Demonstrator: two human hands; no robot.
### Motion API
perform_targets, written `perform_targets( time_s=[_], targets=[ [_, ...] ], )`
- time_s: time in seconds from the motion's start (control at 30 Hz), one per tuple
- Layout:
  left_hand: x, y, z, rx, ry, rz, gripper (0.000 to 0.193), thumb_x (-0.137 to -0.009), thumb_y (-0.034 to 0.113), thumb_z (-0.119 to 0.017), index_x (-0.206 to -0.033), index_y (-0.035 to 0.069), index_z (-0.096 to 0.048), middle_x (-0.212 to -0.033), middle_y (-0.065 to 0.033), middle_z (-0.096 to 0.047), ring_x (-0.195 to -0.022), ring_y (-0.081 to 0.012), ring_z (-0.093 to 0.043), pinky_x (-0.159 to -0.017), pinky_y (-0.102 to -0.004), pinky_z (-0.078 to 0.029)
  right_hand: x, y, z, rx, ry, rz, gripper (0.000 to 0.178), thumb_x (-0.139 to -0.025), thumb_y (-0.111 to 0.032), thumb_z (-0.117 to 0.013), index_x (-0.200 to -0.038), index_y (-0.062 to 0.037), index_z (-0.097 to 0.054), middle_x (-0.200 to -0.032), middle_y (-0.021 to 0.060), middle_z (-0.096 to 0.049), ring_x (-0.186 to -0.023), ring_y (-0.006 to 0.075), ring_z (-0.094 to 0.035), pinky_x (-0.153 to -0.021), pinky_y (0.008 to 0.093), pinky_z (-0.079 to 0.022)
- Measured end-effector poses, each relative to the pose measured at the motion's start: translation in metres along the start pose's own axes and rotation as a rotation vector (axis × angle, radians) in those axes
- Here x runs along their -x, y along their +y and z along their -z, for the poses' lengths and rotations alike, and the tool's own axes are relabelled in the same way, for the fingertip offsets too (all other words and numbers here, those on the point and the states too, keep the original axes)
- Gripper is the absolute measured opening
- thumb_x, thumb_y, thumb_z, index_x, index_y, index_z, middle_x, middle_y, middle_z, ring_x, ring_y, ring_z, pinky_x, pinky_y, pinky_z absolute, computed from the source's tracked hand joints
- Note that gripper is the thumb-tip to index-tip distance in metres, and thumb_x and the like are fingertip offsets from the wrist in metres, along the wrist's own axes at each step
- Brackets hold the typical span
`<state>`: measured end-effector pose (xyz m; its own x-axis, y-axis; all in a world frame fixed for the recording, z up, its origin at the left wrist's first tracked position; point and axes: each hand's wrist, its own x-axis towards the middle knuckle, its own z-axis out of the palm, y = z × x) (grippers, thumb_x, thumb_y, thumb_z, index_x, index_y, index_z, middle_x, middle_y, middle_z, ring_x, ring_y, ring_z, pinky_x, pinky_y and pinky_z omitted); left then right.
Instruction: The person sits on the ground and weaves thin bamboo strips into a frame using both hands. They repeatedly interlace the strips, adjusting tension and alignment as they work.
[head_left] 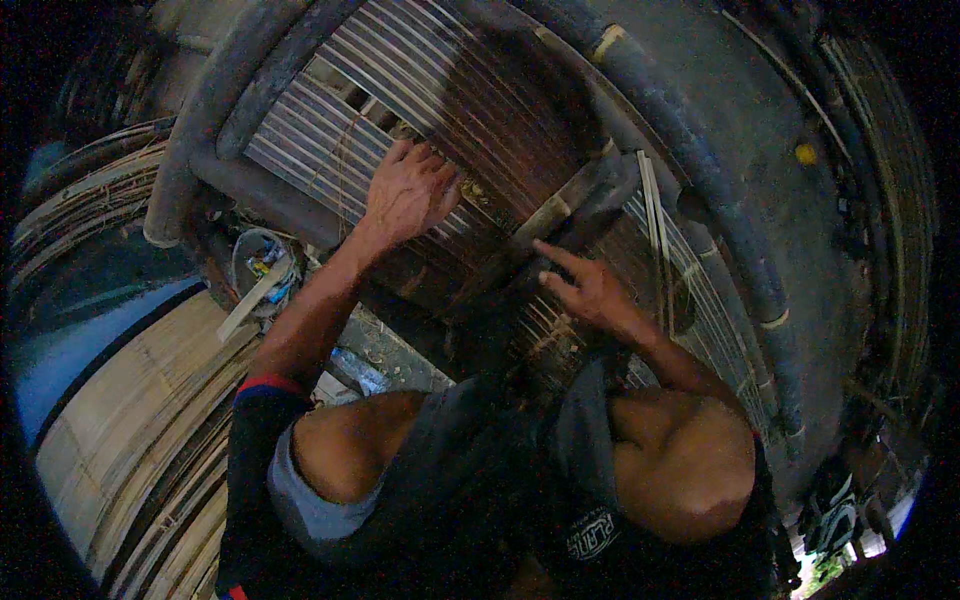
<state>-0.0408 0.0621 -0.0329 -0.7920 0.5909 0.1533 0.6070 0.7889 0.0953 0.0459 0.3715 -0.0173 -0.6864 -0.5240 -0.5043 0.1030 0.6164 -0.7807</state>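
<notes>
A panel of narrow bamboo slats [310, 140] lies in front of me inside a frame of thick dark bamboo poles [265, 85]. My left hand [412, 190] rests over the slats with its fingers bent and close together. Its fingertips are hidden against a pale, rough band of binding [480, 192] that crosses the slats, so what they grip cannot be made out. Farther right, my right hand [592, 292] holds nothing visible. Its index finger stretches toward a light crosspiece [545, 214], with the thumb apart from it. Thin loose strands hang over the slats left of my left hand.
On the left stand a bucket [262, 262] with colourful scraps and bundles of bent bamboo strips [150, 480]. Loose pale sticks [655, 225] lean beside my right forearm. A long bamboo pole [690, 150] runs along the right, and a small yellow object [806, 154] lies beyond it.
</notes>
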Motion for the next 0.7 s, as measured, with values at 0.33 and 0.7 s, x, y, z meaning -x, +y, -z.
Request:
perform_targets(
  time_s=[0.33, 0.7],
  targets=[
    [0.014, -0.007, 0.008, -0.018, -0.092, -0.071, 0.039, -0.079, 0.021, -0.065, -0.114, 0.004, -0.066, -0.109, -0.0129, -0.065, -0.111, -0.0311, -0.057, -0.111, -0.0484, -0.035, 0.095, 0.064, 0.035, 0.165, 0.021, 0.074, 0.06, -0.09, -0.028, -0.068, -0.144, -0.0083, -0.048, -0.094, 0.0188, -0.07, -0.076, 0.0317, -0.069, -0.074, 0.0389, -0.054],
    [0.006, 0.002, 0.036, -0.009, -0.343, -0.118, 0.062, -0.078, 0.028, -0.072, -0.133, 0.007, -0.054, -0.125, -0.0135, -0.057, -0.124, -0.0336, -0.049, -0.117, -0.0481, -0.028, 0.272, 0.2, 0.019, 0.622, 0.39, -0.676, 0.055, -0.086, -0.028, -0.071, -0.135, -0.0087, -0.053, -0.101, 0.0187, -0.07, -0.082, 0.0344, -0.07, -0.071, 0.0431, -0.056]
  ],
)
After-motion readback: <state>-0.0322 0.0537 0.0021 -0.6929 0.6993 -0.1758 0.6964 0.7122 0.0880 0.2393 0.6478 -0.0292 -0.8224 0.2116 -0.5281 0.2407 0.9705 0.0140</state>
